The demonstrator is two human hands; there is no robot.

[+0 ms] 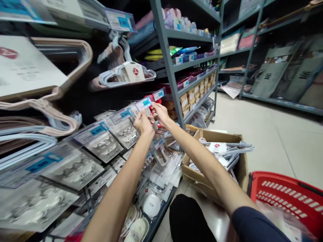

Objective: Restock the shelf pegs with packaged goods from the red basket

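My left hand [144,123] and my right hand [160,114] are close together at the far end of a row of hanging packs. Both have their fingers curled and closed. Just above my left hand is a clear price tag holder [143,103] with a blue and white label. Small red items [152,109] show between my hands, partly covered by the fingers. What exactly each hand grips is hidden. Nearer to me, carded packs of metal hooks [103,145] hang under more price tags [99,128].
Bundled clothes hangers [133,72] hang above on the left. A cardboard box [189,173] holding hangers [227,148] stands on the floor at right, beside a red basket [285,183]. Packaged goods and white dishes [151,205] lie on the low shelf. A metal shelf post [166,57] rises behind my hands.
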